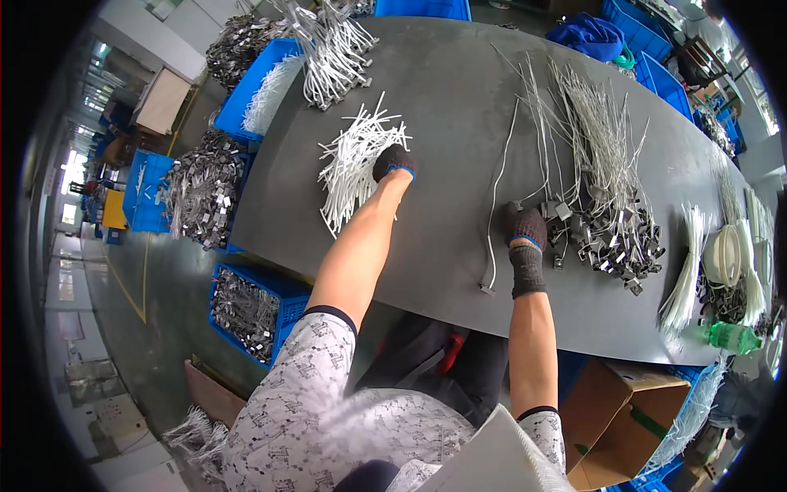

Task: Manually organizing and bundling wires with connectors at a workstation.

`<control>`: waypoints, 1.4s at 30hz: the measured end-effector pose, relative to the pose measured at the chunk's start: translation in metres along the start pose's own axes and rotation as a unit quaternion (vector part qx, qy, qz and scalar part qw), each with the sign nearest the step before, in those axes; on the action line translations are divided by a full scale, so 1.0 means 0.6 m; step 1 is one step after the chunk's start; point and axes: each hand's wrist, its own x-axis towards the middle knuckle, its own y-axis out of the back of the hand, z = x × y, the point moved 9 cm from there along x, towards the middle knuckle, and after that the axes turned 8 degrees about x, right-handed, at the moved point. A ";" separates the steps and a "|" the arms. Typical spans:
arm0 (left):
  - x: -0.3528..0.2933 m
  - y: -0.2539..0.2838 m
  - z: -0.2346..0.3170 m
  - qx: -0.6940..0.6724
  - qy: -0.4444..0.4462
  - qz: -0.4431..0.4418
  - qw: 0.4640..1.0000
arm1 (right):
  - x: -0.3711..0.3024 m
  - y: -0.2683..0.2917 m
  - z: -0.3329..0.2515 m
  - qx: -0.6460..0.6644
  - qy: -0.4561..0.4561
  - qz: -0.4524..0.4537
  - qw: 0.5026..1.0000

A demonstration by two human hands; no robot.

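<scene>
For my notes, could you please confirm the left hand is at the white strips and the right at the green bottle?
The head view shows the right hand at the wired connectors, not the bottle; the left hand is at the white strips.

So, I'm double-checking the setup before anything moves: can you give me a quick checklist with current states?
1. Left hand at the white tubes: ok, at the pile's right side.
2. White tubes lined up: not ok, many point different ways.
3. Right hand near the metal-ended wires: ok, at the bundle's left side.
4. Something gripped in either hand: cannot tell, the fingers' undersides are hidden.
5. Single white wire's lower end apart from the bundle: ok.
6. Green bottle away from both hands: ok, far right.
</scene>
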 end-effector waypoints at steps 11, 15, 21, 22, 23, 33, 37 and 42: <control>-0.203 -0.031 -0.062 -0.539 0.073 -0.168 0.822 | -0.009 0.003 0.004 0.116 0.112 0.099 0.982; -0.314 -0.024 -0.088 -0.667 0.095 -0.186 0.715 | -0.068 0.015 0.027 0.324 0.116 0.066 0.936; -0.421 -0.085 -0.076 -0.796 0.070 -0.286 0.528 | -0.262 0.100 0.051 0.198 0.294 0.028 0.935; -0.434 -0.096 -0.074 -0.799 0.076 -0.296 0.518 | -0.286 0.109 0.071 0.251 0.273 -0.001 0.929; -0.447 -0.098 -0.063 -0.810 0.057 -0.305 0.497 | -0.316 0.118 0.084 0.290 0.285 -0.024 0.913; -0.533 -0.042 0.018 -0.840 -0.010 -0.320 0.437 | -0.544 0.048 0.596 -0.215 0.084 -0.154 0.961; -0.557 -0.052 0.097 -0.839 -0.019 -0.322 0.439 | -0.658 0.019 0.688 -0.196 0.103 -0.218 0.951; -0.592 -0.063 0.219 -0.855 0.007 -0.295 0.426 | -0.664 0.048 0.555 -0.080 0.169 -0.082 0.979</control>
